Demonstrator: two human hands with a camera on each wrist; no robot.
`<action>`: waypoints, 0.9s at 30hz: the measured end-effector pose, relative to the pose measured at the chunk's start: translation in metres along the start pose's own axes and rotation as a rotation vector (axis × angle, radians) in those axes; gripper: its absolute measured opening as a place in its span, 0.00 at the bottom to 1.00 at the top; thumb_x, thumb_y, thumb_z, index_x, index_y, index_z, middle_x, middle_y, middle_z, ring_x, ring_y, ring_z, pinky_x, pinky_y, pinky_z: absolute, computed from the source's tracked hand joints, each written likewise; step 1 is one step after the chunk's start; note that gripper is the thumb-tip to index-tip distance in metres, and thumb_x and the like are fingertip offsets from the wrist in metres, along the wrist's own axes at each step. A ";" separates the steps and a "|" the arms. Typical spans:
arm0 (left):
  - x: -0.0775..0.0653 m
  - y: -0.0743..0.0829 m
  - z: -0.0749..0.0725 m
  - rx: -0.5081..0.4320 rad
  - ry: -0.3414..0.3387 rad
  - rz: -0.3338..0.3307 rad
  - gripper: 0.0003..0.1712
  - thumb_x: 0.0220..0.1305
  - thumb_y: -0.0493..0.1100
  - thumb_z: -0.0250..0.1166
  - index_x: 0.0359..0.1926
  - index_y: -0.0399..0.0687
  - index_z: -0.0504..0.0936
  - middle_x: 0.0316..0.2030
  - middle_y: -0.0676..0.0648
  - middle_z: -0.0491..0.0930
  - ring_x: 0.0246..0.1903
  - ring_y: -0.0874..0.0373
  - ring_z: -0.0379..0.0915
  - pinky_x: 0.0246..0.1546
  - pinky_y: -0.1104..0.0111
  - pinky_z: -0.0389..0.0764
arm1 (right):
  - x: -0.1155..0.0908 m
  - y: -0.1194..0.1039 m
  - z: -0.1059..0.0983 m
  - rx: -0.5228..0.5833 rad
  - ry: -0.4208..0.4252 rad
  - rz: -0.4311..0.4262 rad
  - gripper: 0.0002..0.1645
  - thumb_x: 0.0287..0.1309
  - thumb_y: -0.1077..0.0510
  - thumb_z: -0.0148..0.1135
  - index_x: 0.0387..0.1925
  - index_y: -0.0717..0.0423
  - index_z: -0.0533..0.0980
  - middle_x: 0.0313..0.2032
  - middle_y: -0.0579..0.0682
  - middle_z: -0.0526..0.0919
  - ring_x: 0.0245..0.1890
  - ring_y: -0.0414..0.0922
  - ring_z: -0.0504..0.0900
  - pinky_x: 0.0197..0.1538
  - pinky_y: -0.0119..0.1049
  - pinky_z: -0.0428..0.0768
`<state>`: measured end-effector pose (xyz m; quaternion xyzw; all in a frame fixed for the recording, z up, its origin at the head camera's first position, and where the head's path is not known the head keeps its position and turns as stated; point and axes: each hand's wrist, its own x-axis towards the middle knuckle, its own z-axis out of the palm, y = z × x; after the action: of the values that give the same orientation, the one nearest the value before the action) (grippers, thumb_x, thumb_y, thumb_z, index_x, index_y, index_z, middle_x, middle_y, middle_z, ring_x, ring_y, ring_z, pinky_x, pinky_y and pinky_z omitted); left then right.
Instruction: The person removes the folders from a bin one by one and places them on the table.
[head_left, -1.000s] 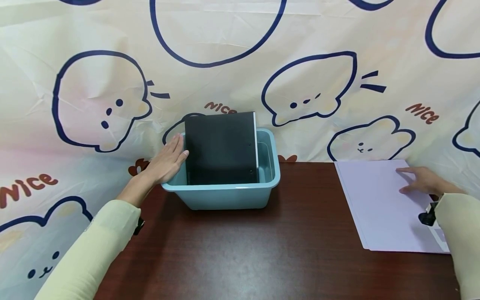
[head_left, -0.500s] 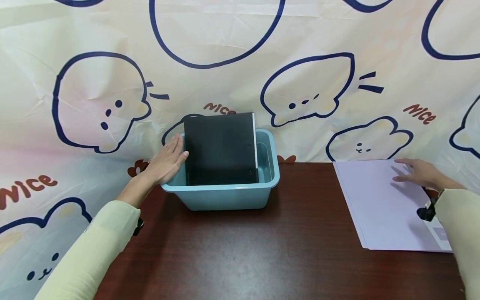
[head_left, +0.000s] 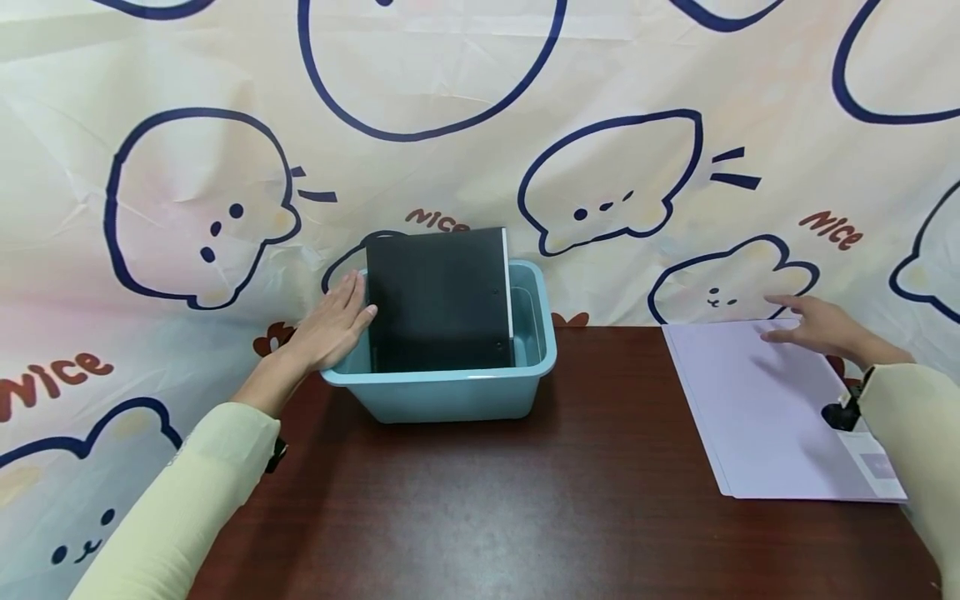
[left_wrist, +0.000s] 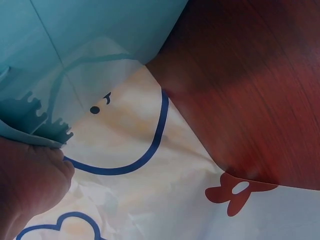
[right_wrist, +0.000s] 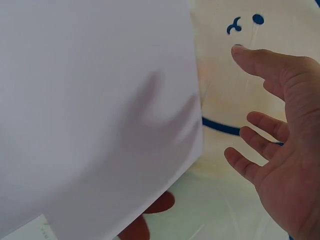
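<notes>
- left hand (head_left: pixel 330 327) is lying flat, fingers straight and together, pressing on the left rim of the blue bin (head_left: pixel 450 392); fingertips are reaching the edge of the black folder (head_left: pixel 438 298); left grip is spread, pinching nothing
- left wrist view is showing only the bin's pale blue wall (left_wrist: pixel 65 45) and the heel of the hand, fingers out of shot
- black folder is standing upright inside the bin, leaning toward the back wall, top half sticking out above the rim; white edge showing on its right side
- risk: the folder is looking top-heavy and loosely propped, so a nudge from the left fingertips could be tipping it sideways or forward out of the bin
- risk: the bin is sitting at the far edge of the tabletop (head_left: pixel 525 500) against the backdrop (head_left: pixel 450 83); a hard push on the rim could be sliding or tilting it
- purple paper stack (head_left: pixel 765 408) is lying flat on the right of the tabletop
- right hand (head_left: pixel 813 327) is hovering over the stack's far corner, fingers spread (right_wrist: pixel 265 125) and relaxed, holding nothing; cannot tell if it is touching the paper
- risk: a one-handed grab at that corner could be fanning or creasing the sheets, or sliding them off the right edge
- writing: "Nice" is reading in brown on the backdrop, several times; small label on the stack's near right corner is too small to read
</notes>
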<state>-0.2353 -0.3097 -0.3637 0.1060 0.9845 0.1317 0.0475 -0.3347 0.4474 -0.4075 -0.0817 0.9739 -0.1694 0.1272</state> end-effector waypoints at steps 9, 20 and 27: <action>0.001 -0.001 0.001 0.005 0.000 0.002 0.45 0.86 0.57 0.38 0.83 0.35 0.29 0.84 0.34 0.27 0.83 0.36 0.22 0.81 0.43 0.30 | 0.005 -0.018 -0.001 0.009 0.042 -0.055 0.63 0.63 0.38 0.74 0.81 0.66 0.52 0.76 0.81 0.51 0.72 0.84 0.52 0.66 0.83 0.56; 0.001 0.000 0.001 -0.002 -0.001 0.003 0.45 0.86 0.57 0.38 0.83 0.35 0.29 0.84 0.34 0.27 0.83 0.36 0.22 0.81 0.43 0.30 | 0.011 -0.043 -0.005 0.019 0.080 -0.108 0.60 0.64 0.39 0.74 0.82 0.62 0.54 0.77 0.78 0.54 0.72 0.81 0.55 0.67 0.82 0.58; 0.000 -0.001 0.001 0.000 0.003 0.006 0.45 0.86 0.59 0.37 0.83 0.36 0.28 0.84 0.34 0.27 0.83 0.36 0.23 0.81 0.43 0.30 | 0.013 -0.065 -0.008 0.037 0.076 -0.118 0.60 0.64 0.37 0.73 0.83 0.57 0.55 0.78 0.76 0.54 0.73 0.81 0.57 0.66 0.83 0.59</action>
<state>-0.2357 -0.3100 -0.3650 0.1089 0.9842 0.1322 0.0459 -0.3418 0.3871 -0.3799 -0.1300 0.9682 -0.1976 0.0816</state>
